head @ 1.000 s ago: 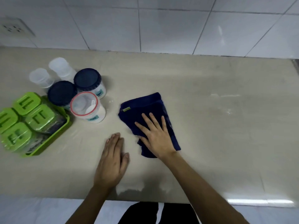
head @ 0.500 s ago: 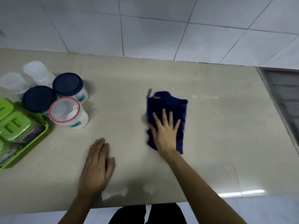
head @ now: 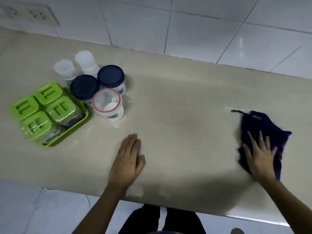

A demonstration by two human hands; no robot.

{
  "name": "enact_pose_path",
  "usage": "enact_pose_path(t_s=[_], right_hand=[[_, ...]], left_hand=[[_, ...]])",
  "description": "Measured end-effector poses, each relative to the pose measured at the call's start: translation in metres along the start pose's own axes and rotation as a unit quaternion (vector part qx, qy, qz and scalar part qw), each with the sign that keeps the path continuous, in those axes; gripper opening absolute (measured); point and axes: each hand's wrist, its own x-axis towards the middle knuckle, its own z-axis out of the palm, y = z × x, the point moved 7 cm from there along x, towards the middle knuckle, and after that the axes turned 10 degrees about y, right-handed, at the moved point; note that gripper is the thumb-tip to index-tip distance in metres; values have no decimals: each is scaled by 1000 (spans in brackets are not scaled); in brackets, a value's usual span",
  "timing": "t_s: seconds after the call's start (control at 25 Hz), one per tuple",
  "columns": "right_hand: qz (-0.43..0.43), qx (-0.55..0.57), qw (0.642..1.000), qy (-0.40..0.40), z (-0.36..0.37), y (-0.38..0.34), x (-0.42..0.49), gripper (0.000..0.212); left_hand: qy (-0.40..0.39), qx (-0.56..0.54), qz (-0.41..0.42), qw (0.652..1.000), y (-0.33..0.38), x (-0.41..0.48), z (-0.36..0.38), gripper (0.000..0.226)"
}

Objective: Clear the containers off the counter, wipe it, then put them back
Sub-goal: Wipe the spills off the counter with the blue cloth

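Observation:
My right hand (head: 260, 157) presses flat, fingers spread, on a dark blue cloth (head: 266, 129) at the right of the beige counter (head: 177, 115). My left hand (head: 127, 159) lies flat on the bare counter near the front edge, holding nothing. At the left stand the containers: two jars with dark blue lids (head: 84, 86) (head: 110, 76), a clear jar with a red rim (head: 108, 105) and a white scoop inside, two clear plastic jars (head: 65, 69) (head: 86, 61), and a green tray (head: 76, 127) with several green-lidded boxes (head: 59, 108).
A white tiled wall (head: 185, 31) runs behind the counter, with a wall socket (head: 28, 14) at top left. The counter's front edge is close to my body; white floor tiles show below it.
My right hand has slid the blue cloth across the counter to the right, away from the containers. My left hand stays flat in about the same place.

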Motion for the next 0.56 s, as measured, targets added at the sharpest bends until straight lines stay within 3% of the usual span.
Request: enact_pose_path(t_s=[0.04, 0.12, 0.24, 0.32, 0.4, 0.56], right_hand=[[-31, -5, 1000, -4, 7, -32, 3, 85], [-198, -1, 980, -16, 36, -132, -4, 73], [-390, 34, 920, -7, 73, -286, -29, 53], [-460, 42, 887, -27, 83, -339, -52, 51], [-481, 41, 876, -20, 78, -327, -46, 50], [-333, 38, 942, -2, 61, -225, 27, 52]], left_hand=[[1, -2, 1, 1000, 0, 0, 0, 52], [3, -5, 6, 1000, 1, 1, -3, 51], [2, -3, -7, 1000, 3, 0, -4, 52], [4, 3, -24, 1000, 2, 0, -5, 52], [2, 3, -19, 1000, 2, 0, -3, 54], [2, -9, -4, 1000, -2, 1, -2, 54]])
